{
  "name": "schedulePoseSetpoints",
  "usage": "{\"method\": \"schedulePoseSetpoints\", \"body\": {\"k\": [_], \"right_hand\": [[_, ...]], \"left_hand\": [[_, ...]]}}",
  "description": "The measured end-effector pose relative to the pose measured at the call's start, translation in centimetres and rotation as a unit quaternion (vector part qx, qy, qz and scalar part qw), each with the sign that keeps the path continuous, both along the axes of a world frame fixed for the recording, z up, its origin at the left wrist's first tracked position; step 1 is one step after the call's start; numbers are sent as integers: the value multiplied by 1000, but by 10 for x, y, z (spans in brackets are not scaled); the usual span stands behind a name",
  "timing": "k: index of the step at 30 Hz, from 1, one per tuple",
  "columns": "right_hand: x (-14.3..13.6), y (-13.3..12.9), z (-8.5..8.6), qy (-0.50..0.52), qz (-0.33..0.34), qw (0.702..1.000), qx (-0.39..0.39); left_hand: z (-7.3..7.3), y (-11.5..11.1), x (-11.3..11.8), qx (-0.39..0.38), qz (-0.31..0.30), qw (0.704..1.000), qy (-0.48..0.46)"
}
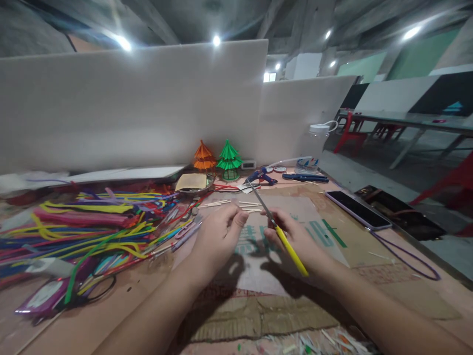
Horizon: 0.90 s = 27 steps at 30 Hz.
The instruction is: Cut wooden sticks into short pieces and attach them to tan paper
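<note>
Fingers of right hand (295,234) wrap yellow tool (290,248); left hand (218,231) half-curled, can't tell contents. Likely tool handling near far edge of sheet (299,203); next needs steady grip.

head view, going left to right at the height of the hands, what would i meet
Colourful strips → left hand → right hand with a yellow-handled tool → phone → dark pouch-like item
</note>
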State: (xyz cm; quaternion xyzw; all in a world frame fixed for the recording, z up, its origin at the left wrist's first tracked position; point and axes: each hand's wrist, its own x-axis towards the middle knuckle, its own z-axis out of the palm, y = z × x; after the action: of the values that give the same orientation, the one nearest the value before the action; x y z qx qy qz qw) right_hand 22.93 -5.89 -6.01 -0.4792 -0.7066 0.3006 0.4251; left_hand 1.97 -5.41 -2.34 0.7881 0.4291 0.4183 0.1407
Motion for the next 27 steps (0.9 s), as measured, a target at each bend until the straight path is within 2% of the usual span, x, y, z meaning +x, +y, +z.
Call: {"method": "schedulePoseSetpoints", "body": {"k": [6,10,16,21,27], "right_hand": [[-3,-2,-7,6,2,1000,-9],[-1,-3,-5,18,25,999,-14],[-2,-10,-2,29,85,995,-33],[-8,-16,-5,39,86,994,-56],[-10,-16,-6,53,102,992,-54]], "left_hand": [[-9,12,-5,67,10,996,59],[-15,16,-5,91,14,994,63],[-12,12,-5,113,21,993,40],[-8,8,-4,140,14,989,50],[-13,7,-3,159,7,985,66]]}}
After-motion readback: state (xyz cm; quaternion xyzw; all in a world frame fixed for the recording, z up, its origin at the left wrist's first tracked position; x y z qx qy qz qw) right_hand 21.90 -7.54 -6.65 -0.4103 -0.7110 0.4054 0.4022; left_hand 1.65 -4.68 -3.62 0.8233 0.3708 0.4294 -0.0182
